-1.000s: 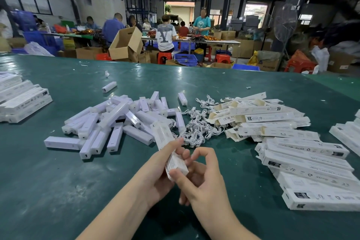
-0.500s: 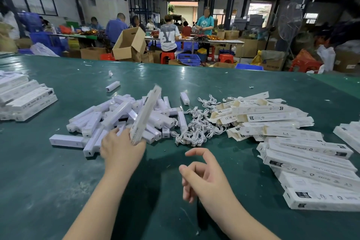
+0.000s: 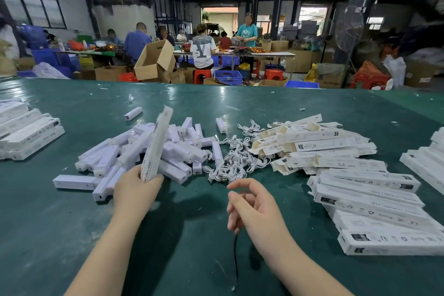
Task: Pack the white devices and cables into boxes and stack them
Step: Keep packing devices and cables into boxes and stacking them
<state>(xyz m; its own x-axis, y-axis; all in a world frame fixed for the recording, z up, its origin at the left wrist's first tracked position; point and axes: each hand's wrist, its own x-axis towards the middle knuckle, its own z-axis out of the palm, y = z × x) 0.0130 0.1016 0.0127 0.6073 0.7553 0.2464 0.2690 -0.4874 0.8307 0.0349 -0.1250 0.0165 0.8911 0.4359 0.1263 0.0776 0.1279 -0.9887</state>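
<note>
Two hands are in view, the left hand (image 3: 137, 190) and the right hand (image 3: 252, 204). One box (image 3: 157, 144) is held up on its end. One heap of white devices (image 3: 149, 151) lies on the desk (image 3: 72, 235), too tangled to count exactly, with two more lying apart behind it. One pile of cables (image 3: 233, 158) is there. Packed boxes sit in three groups: left stack (image 3: 26, 132), near-right rows (image 3: 374, 204), far-right stack (image 3: 427, 161). One loose pile of open boxes (image 3: 312, 146) lies beside the cables.

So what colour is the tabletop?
Dark green table, scuffed and glossy in places; the head view shows it.
</note>
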